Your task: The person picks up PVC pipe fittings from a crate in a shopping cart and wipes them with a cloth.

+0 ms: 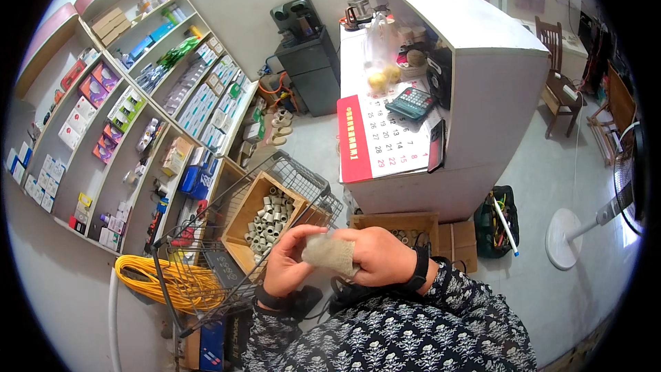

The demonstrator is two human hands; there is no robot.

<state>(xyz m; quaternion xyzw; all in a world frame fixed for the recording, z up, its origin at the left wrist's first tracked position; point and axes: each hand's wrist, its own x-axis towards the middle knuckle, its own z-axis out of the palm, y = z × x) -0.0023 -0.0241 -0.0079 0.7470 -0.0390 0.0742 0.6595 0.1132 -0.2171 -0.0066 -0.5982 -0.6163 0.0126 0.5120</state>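
Observation:
Close in front of my body, my left hand [290, 261] and my right hand [379, 257] hold a greyish-beige cloth [330, 256] between them. The cloth is partly blurred, and whether anything is wrapped in it cannot be told. Beyond my left hand, a wooden box [235, 217] holds many short grey plastic pipe fittings [266, 219] and rests in a wire shopping cart [289, 165]. Behind my right hand stands a second wooden box [403, 219] with more small fittings inside, partly hidden by the hand.
Coiled yellow cable [160, 279] lies left of the cart, before shelves [150, 98] of boxed goods. Ahead is a white counter [490, 88] with a calendar [392, 139] and calculator [411, 103]. A dark tool bag [485, 227] and a fan base [563, 248] stand at right.

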